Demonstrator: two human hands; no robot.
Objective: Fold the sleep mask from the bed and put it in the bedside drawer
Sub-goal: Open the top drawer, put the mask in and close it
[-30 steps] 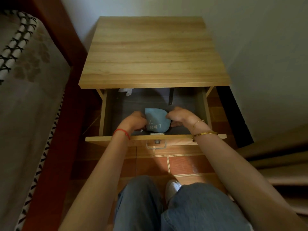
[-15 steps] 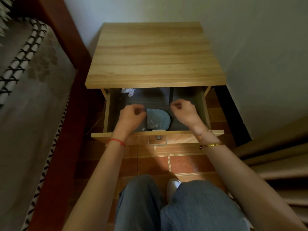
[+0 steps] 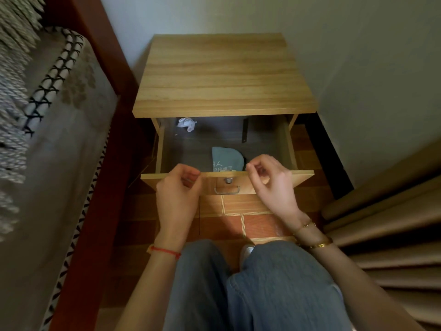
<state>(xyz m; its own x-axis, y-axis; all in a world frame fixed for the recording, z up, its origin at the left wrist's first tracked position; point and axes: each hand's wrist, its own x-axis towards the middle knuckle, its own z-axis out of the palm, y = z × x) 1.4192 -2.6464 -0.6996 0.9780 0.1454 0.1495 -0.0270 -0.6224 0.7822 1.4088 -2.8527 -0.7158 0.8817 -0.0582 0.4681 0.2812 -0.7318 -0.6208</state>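
Observation:
The folded blue sleep mask [image 3: 226,158] with white lettering lies flat in the pulled-out drawer [image 3: 301,174] of the wooden bedside table [image 3: 224,75], near the drawer's front. My left hand [image 3: 177,192] hovers in front of the drawer's front panel, fingers loosely curled, holding nothing. My right hand [image 3: 269,180] is beside it to the right, also over the front panel, fingers curled and empty. Neither hand touches the mask.
A crumpled white paper [image 3: 187,124] lies at the drawer's back left. A metal pull handle [image 3: 226,189] hangs on the drawer front between my hands. The bed [image 3: 47,139] with its red-brown frame runs along the left. Curtains [image 3: 386,223] hang at the right. My knees are below.
Both hands let go of the mask and drew back out of the drawer toward me, ending over its front panel. The mask stays lying in the drawer.

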